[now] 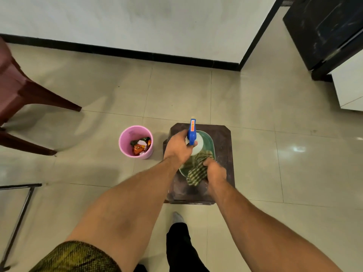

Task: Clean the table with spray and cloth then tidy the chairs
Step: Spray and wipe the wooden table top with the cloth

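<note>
A small dark brown stool (222,146) stands on the floor below me, with a green oval tray (208,139) on top. My left hand (177,147) grips a white spray bottle with a blue trigger head (192,132) that stands in the tray. My right hand (215,171) is closed on a green checked cloth (197,169) lying at the near end of the tray. A dark red plastic chair (21,91) stands at the far left, only partly in view.
A pink bin (125,142) with wrappers inside sits on the tiled floor just left of the stool. A black metal frame (19,213) is at the lower left. A dark cabinet (324,32) and a white unit (349,89) stand at the upper right. My foot (177,216) is near the stool.
</note>
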Action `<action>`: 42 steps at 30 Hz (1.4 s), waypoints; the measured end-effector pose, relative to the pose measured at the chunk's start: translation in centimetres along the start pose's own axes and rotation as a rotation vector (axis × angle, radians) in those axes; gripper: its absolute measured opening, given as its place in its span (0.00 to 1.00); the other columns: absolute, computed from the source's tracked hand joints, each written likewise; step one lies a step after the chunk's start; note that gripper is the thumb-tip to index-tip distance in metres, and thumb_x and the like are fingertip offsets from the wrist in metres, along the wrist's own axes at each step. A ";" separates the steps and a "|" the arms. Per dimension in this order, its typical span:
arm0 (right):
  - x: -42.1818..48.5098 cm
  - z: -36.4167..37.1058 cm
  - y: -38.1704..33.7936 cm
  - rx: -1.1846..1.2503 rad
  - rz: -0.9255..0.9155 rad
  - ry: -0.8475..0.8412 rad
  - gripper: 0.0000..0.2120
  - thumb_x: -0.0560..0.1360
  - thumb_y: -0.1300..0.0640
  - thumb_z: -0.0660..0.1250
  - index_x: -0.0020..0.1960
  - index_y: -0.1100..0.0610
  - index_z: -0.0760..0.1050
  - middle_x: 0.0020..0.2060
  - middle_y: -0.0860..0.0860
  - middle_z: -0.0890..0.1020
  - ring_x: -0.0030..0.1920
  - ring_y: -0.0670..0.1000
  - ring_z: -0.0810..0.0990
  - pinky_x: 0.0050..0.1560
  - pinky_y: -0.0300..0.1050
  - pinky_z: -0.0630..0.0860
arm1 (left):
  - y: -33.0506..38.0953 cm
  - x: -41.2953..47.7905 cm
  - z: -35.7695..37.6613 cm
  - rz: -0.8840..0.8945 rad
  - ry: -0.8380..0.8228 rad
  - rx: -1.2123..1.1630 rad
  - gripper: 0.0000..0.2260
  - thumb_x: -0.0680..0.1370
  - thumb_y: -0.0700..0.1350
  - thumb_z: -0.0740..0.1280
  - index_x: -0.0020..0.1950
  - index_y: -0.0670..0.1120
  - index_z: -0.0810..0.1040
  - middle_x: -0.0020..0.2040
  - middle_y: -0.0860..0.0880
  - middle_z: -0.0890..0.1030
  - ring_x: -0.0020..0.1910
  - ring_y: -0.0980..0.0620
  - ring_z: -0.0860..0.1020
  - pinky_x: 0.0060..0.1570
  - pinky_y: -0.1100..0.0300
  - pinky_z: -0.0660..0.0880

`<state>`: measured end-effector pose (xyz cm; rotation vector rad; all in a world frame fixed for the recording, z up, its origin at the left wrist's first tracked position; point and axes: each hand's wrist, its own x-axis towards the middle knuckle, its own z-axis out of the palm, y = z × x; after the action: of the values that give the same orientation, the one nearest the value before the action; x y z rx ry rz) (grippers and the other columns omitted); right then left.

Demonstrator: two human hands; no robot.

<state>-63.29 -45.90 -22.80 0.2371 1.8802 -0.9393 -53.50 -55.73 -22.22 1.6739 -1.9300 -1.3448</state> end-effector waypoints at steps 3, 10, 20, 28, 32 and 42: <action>-3.4 -0.3 0.2 0.021 -0.108 -0.029 0.03 0.72 0.62 0.68 0.45 0.61 0.79 0.43 0.56 0.84 0.51 0.59 0.83 0.55 0.59 0.81 | 0.9 -2.5 -4.0 0.097 0.026 0.048 0.15 0.79 0.48 0.71 0.65 0.49 0.77 0.59 0.49 0.82 0.56 0.49 0.78 0.57 0.57 0.73; -11.3 1.8 1.2 0.220 -0.208 -0.155 0.11 0.75 0.61 0.68 0.57 0.61 0.79 0.53 0.59 0.84 0.58 0.62 0.82 0.57 0.61 0.80 | -0.4 -10.7 -14.9 0.206 0.144 0.137 0.11 0.80 0.49 0.67 0.58 0.44 0.75 0.54 0.47 0.79 0.51 0.46 0.76 0.52 0.53 0.72; -29.1 19.3 11.0 0.075 -0.159 -0.673 0.16 0.73 0.67 0.67 0.59 0.71 0.76 0.52 0.66 0.83 0.48 0.65 0.84 0.47 0.67 0.81 | -14.6 -29.4 -30.9 -0.243 0.401 0.025 0.07 0.69 0.49 0.68 0.38 0.49 0.71 0.35 0.49 0.78 0.36 0.45 0.77 0.35 0.56 0.73; -40.5 32.4 21.5 -0.159 -0.051 -0.838 0.20 0.77 0.70 0.53 0.67 0.68 0.72 0.58 0.66 0.79 0.50 0.63 0.81 0.47 0.58 0.78 | -27.4 -43.2 -40.7 -0.498 0.560 -0.004 0.11 0.71 0.51 0.67 0.50 0.47 0.74 0.45 0.46 0.80 0.43 0.45 0.79 0.43 0.52 0.78; -44.6 37.4 25.9 -0.354 -0.085 -0.923 0.19 0.80 0.67 0.54 0.68 0.68 0.72 0.58 0.66 0.80 0.49 0.63 0.81 0.44 0.57 0.78 | -31.6 -46.2 -43.8 -0.531 0.682 -0.076 0.14 0.67 0.53 0.68 0.49 0.50 0.76 0.42 0.49 0.81 0.42 0.46 0.80 0.47 0.48 0.81; -46.0 50.7 28.9 -0.540 -0.125 -0.911 0.15 0.78 0.67 0.60 0.63 0.67 0.76 0.53 0.64 0.83 0.46 0.62 0.83 0.35 0.51 0.79 | -38.2 -43.6 -50.5 -0.595 0.795 -0.180 0.10 0.74 0.49 0.70 0.42 0.54 0.69 0.32 0.54 0.73 0.34 0.48 0.74 0.35 0.58 0.67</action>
<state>9.74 -50.87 -9.94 -0.5577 1.2171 -0.4470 19.78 -37.57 -8.08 2.2968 -0.8801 -0.7470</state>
